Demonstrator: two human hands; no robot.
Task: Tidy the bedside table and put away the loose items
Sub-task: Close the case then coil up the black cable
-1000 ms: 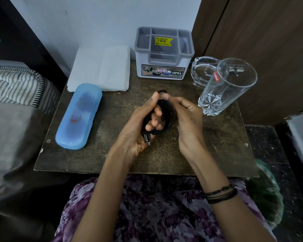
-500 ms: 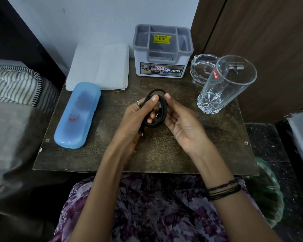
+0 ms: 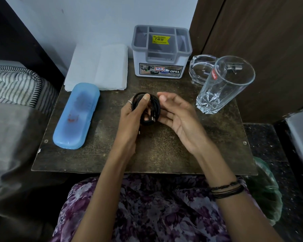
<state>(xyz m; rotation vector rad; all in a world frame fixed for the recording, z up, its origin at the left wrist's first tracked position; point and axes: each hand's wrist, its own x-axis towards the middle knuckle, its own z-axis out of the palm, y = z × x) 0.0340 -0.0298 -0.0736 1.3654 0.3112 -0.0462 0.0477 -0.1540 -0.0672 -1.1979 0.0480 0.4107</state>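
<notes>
A coiled black cable [image 3: 153,109] is held over the middle of the dark bedside table [image 3: 164,154]. My left hand [image 3: 131,117] grips the coil, thumb across its top. A plug end sticks out at the coil's right side. My right hand [image 3: 178,117] sits just right of the coil, palm up and fingers relaxed, its fingertips close to or touching the cable. A grey and white compartment organiser [image 3: 160,53] stands at the back of the table.
A blue plastic case [image 3: 76,116] lies at the left. Folded white tissue [image 3: 98,67] is behind it. A tall clear glass [image 3: 224,84] and a glass ashtray [image 3: 202,69] stand at the right. A bed is left, a wooden door right.
My right hand has let go of the coil and opened palm-up beside it. The left hand keeps holding the cable, now turned so the plug end shows.
</notes>
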